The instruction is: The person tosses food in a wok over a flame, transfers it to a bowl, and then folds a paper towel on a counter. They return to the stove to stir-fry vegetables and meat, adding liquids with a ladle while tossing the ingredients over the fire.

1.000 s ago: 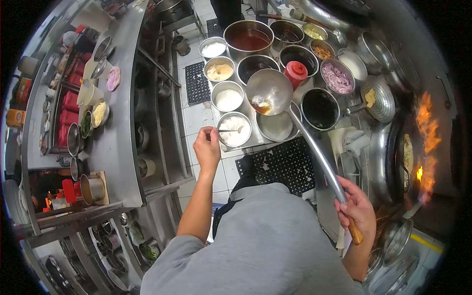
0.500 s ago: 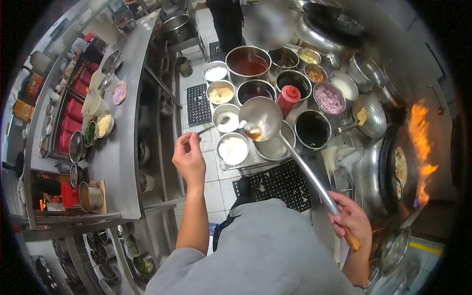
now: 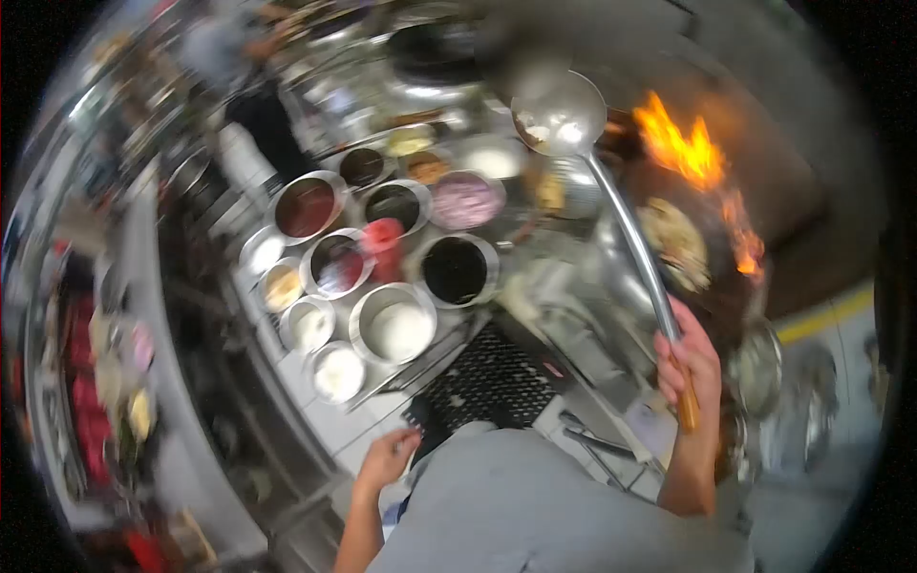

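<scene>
My right hand [image 3: 690, 368] is wrapped round the wooden end of a long-handled ladle [image 3: 626, 210]. The ladle's metal bowl is raised at the upper middle, with some white matter in it. Right of the handle, a wok [image 3: 621, 272] holds pale food [image 3: 673, 244], and tall flames [image 3: 683, 143] rise behind it. My left hand [image 3: 390, 456] hangs low beside my apron, fingers curled, with no tool visible in it. Closest to that hand is a pot of white powder or grains [image 3: 339, 372], apart from it.
Several seasoning pots cover the stand, among them dark sauce [image 3: 456, 270], red sauce [image 3: 306, 207] and chopped purple onion [image 3: 465, 199]. A red squeeze bottle [image 3: 383, 250] stands between them. A black perforated mat [image 3: 492, 377] lies on the floor. Another person [image 3: 258, 105] stands at upper left.
The view has swung right toward the wok. The ladle has moved from over the pots toward the wok. My left hand has dropped away from the spoon and pots to beside my apron.
</scene>
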